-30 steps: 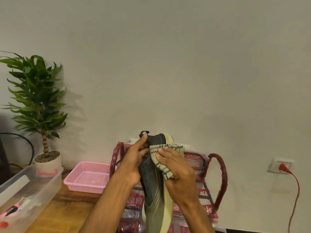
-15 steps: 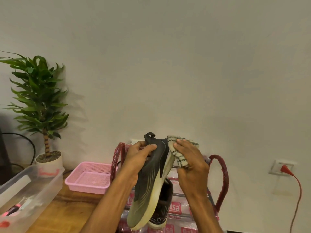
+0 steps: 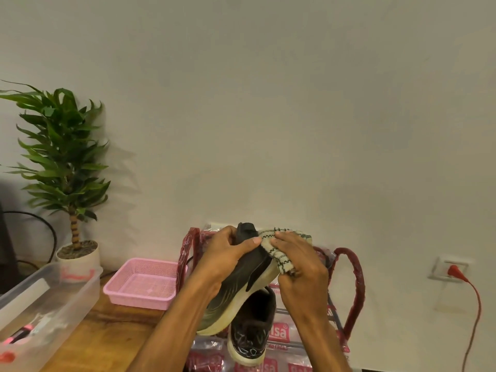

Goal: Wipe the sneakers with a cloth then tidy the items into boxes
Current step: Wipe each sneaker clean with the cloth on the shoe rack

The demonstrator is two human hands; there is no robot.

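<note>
A dark sneaker with a cream sole (image 3: 236, 288) is held up in the air, heel high and toe pointing down to the left. My left hand (image 3: 225, 257) grips its heel end, thumb across the upper. My right hand (image 3: 300, 267) grips a beige cloth with dark stitching (image 3: 281, 248) and presses it against the sole edge near the heel. A second dark sneaker (image 3: 252, 334) rests below on a clear bag with red print and red handles (image 3: 354, 285).
A pink mesh basket (image 3: 142, 283) sits on the wooden table (image 3: 107, 339). A clear plastic box (image 3: 40, 310) stands at the left edge, a potted plant (image 3: 64, 162) behind it. A red plug and cord (image 3: 456, 272) hang from a wall socket at right.
The held sneaker has turned from nearly upright, sole towards me, to tilted with its side showing. My right hand and the cloth moved from the sneaker's side to the sole edge at the heel.
</note>
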